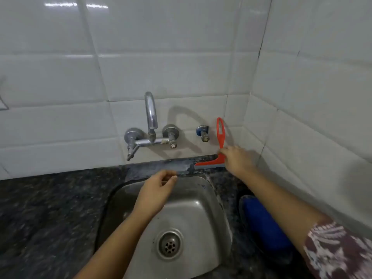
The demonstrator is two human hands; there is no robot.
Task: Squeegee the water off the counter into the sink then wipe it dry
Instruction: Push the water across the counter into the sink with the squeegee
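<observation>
Item: squeegee point(209, 164) — red plastic, looped handle, grey rubber blade along the foot. It stands upright against the tiled wall point(181, 67) on the narrow back ledge of the counter point(50, 208), just behind the right rear corner of the sink point(219, 200), with the blade edge down on the stone. We judge it light and stiff in the frame and soft only at the blade, and the plastic is likely slick if wet. The best hold would be low on the stem or through the loop, so the blade can be pressed flat and drawn toward the basin. Right hand point(238, 160): reaching in, with fingers closed on the neck where stem meets head — a pinch as far as we can see, though the back of the hand hides the contact and the right end of the blade. Left hand point(159, 186): over the rear rim of the sink, fingers loosely curled and grasping nothing. Blue cloth point(263, 222): on the counter right of the sink, soft and bunched. We take it for the drying cloth, but the right forearm crosses it and its far side is lost in shadow. Also present is a wall tap point(151, 115) above the basin. Hard to make out: the water itself. The dark speckled stone shows no clear pools, and the pale patch on the ledge point(181, 168) may be wetness or wear. The frame is somewhat blurred, and the counter's near edge is cut off.
</observation>
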